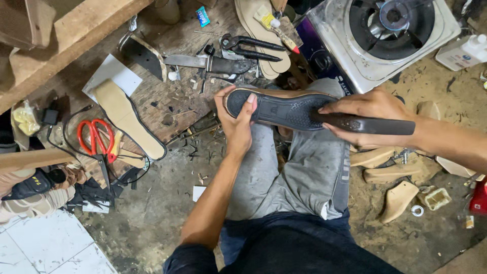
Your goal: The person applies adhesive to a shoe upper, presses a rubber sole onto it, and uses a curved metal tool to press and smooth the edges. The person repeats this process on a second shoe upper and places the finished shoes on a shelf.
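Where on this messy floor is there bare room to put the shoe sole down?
Bare floor lies between the left forearm and the white tiles, below the red scissors. It is crowded around the pliers, knife and wooden lasts.

Scissors (95, 138) left of knee, stove (390, 35) behind

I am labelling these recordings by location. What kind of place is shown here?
Probably a small shoemaking workshop. The left hand holds a black rubber shoe sole, pale wooden shoe lasts lie on the dirty floor, and black pincers rest nearby.
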